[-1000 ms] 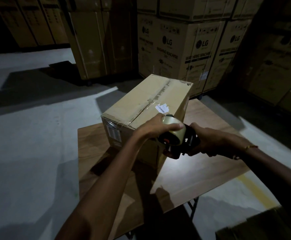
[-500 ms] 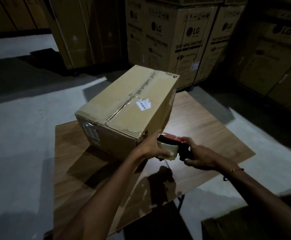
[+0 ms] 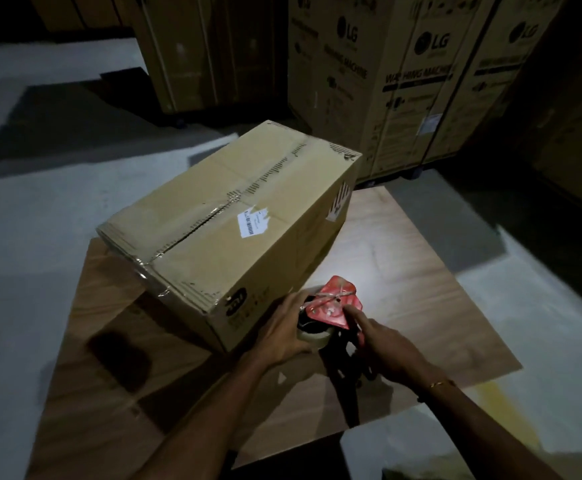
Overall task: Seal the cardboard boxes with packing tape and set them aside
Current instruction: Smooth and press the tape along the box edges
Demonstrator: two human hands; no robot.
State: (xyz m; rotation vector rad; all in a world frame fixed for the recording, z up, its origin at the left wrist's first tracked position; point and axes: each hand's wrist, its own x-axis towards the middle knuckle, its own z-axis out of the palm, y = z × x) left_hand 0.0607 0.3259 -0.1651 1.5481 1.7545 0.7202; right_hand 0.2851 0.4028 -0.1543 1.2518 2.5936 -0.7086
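**Tape gun readied at box corner**

On the table [image 3: 421,271], a box [image 3: 234,216] lies flaps closed. The left hand [image 3: 282,332] grips the tape gun [image 3: 331,310] by its roll; the right hand [image 3: 383,344] holds the handle, forefinger extended. Likely next: anchoring tape on the seam. Dim light hides the tape's free end.

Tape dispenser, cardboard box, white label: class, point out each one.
tape dispenser [image 3: 334,303], head view, red side plate.
cardboard box [image 3: 220,258], head view, top flap.
white label [image 3: 254,221], head view, label's middle.
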